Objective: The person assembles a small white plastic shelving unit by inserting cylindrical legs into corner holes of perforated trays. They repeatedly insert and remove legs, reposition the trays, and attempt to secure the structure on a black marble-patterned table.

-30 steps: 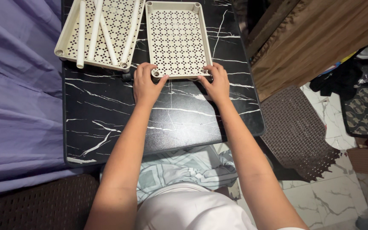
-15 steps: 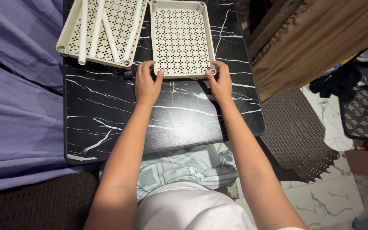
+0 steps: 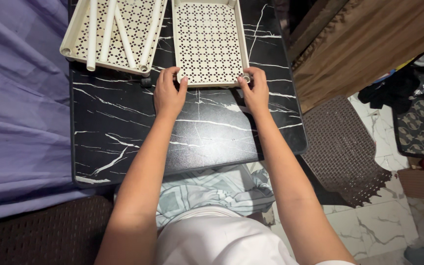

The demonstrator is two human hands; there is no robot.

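Perforated tray [image 3: 207, 41] on table [image 3: 123, 132]; second tray [image 3: 116, 34] left, tubes [image 3: 109, 29] inside.

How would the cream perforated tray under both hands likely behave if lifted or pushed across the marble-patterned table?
The perforated tray looks like moulded plastic with a raised rim, so probably stiff, not floppy. Its base is mostly holes, so likely light for its size. Lying flat on the smooth black table, it would probably slide rather than tip. The left hand and right hand grip its near corners.

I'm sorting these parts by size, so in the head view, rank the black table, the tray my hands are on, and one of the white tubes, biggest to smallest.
1. Black table, by far the largest.
2. Tray gripped at its near edge by the left hand and right hand; its top is cut off by the picture.
3. White tube, long but thin.
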